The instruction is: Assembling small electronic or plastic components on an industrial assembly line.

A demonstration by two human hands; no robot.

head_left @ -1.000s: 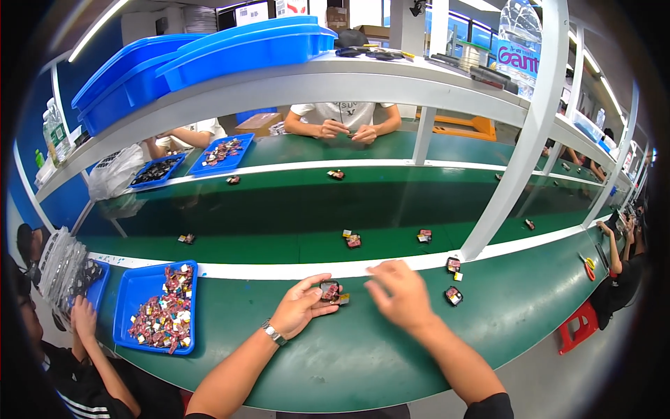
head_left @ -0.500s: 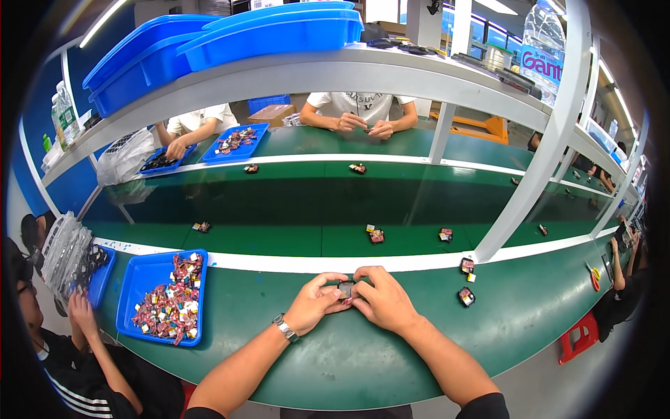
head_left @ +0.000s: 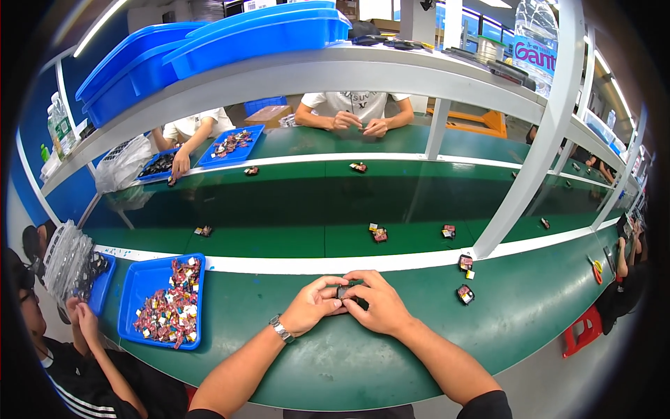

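Observation:
At the near edge of the green bench, both hands close around a small dark plastic case. My left hand pinches its left side, and a metal-band watch sits on that wrist. Bent over the case from the right, my right hand presses it with thumb and fingers, which partly cover it. Left of my hands, a blue tray holds a heap of small red parts with white and yellow bits. To the right lie two small black-and-red pieces, one nearer and one farther.
A white rail and a slanting post border the sunken green belt, where several small pieces lie. Overhead runs a shelf with blue bins. Co-workers sit opposite and at left. Orange-handled scissors lie far right.
The case has turned in my fingers and its open face shows less now. My right fingers have shifted over it. Across the belt, a co-worker's hand has moved down toward the rail.

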